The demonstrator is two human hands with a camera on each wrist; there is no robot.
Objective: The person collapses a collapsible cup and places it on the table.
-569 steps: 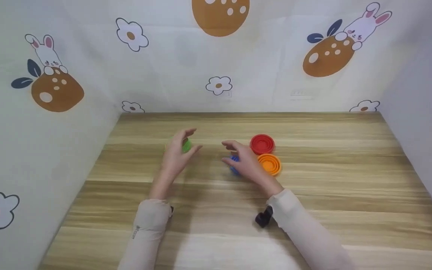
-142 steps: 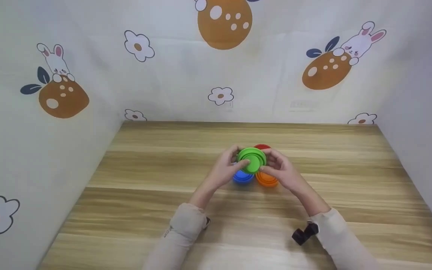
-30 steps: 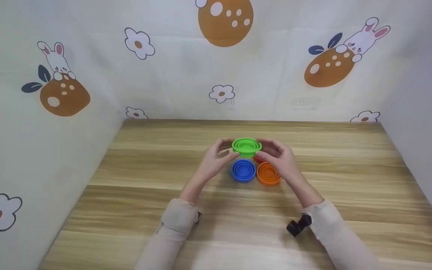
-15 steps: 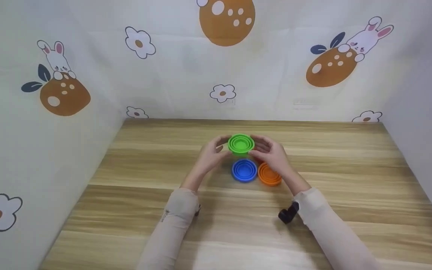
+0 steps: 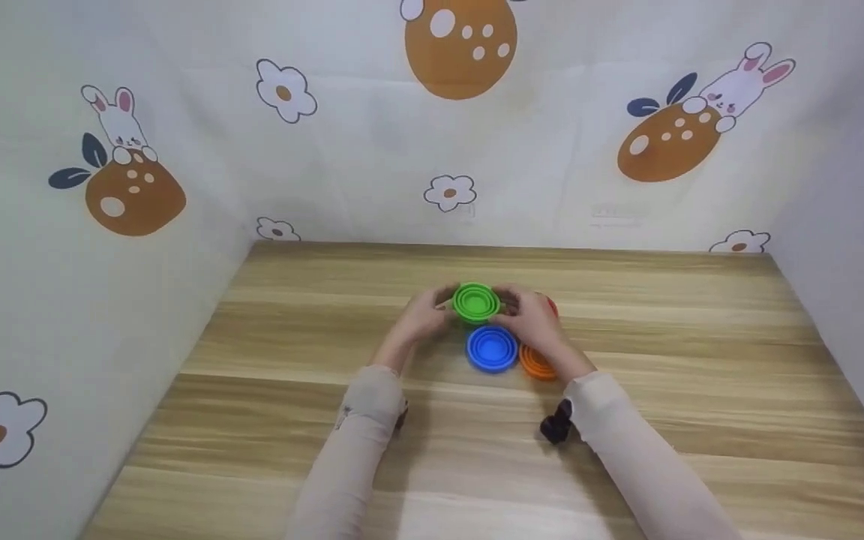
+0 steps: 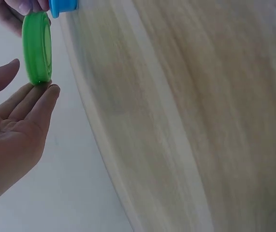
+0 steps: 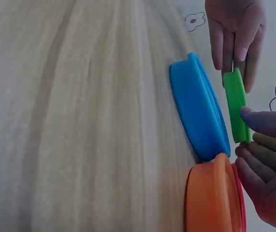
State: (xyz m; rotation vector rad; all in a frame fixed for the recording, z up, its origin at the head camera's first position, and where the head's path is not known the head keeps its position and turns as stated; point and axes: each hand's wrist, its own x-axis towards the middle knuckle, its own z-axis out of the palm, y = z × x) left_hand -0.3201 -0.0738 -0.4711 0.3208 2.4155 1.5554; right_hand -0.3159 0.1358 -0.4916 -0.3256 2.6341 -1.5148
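Observation:
A round green collapsible cup (image 5: 475,301), folded flat into rings, is above the table just behind a blue one (image 5: 492,348). My right hand (image 5: 531,318) pinches its right side, the thumb on the rim and fingertips at the edge in the right wrist view. From the left, my left hand (image 5: 426,313) touches the edge with nearly straight fingertips; its thumb is apart from the cup in the left wrist view. An orange folded cup (image 5: 535,361) stands right of the blue one, partly behind my right wrist. Most of a red cup (image 5: 552,304) is hidden by my right hand.
The wood-grain table (image 5: 274,420) stretches around the cups. A patterned wall cloth (image 5: 372,157) closes off the back and both sides. A black wrist camera (image 5: 556,423) hangs from my right cuff.
Over the last second the green cup has moved left and down, nearer the blue cup. Longer ago it lay at the left and was then held tilted over the others. My left thumb now stands off it.

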